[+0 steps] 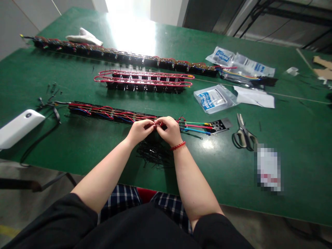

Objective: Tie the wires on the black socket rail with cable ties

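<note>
A long black strip (103,112) wound with red, blue and brown wires lies across the green table. My left hand (141,131) and my right hand (169,130) meet at its right part, fingertips pinched close together over the near edge. Whatever lies between the fingertips is too small to make out. A red beaded bracelet (178,145) circles my right wrist. Green, red and blue leads (197,127) run from the strip's right end to a dark connector plate (219,126). Just below my hands is a loose pile of thin black ties (154,154).
Beyond the strip lie a shorter assembly with red loops (145,83) and a longer wired strip (116,55). Scissors (243,135), plastic bags (215,98) and white paper (255,97) sit to the right. A white device (20,128) is at far left.
</note>
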`<state>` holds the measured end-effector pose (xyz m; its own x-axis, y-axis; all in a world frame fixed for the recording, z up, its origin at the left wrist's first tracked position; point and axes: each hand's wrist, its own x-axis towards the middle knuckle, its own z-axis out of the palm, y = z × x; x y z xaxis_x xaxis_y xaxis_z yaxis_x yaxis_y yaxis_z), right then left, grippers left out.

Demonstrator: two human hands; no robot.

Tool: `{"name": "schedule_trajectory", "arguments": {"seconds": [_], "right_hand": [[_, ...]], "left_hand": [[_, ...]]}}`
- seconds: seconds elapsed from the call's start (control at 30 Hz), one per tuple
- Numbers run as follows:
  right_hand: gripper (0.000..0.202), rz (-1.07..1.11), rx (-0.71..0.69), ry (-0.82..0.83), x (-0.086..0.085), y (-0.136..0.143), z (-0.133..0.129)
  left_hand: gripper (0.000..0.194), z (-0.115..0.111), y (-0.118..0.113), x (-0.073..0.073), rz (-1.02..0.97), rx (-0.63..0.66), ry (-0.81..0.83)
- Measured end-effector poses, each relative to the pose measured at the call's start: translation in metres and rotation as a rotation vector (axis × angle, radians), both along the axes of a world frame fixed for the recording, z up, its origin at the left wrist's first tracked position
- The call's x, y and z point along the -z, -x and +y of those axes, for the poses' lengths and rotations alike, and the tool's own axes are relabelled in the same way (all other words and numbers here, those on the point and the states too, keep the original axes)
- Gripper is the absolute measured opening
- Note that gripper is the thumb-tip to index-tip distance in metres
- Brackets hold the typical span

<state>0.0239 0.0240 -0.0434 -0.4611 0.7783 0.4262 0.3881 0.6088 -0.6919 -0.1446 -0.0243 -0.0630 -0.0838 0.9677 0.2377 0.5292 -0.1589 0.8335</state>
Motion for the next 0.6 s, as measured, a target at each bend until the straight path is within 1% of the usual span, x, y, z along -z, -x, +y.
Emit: {"name": "schedule_trajectory", "arguments": {"seconds": [0.23, 0.37, 0.6], "right_hand": [[0.007, 0.013, 0.004, 0.006, 0.0003, 0.0, 0.0005], [0.008, 0.0, 0.01, -0.016, 0.0023, 0.001, 0.0012], [0.007, -0.011, 0.019, -0.001, 0.0026, 0.0013, 0.0007]], "left_hand": [[0.017, -0.0004, -0.0007, -0.0001, -0.028, 0.001, -0.005], [0.017, -0.0002, -0.0004, 0.0006, -0.03, 0.003, -0.006], [0.017, -0.0002, -0.0007, 0.0003, -0.014, -0.002, -0.01]]}}
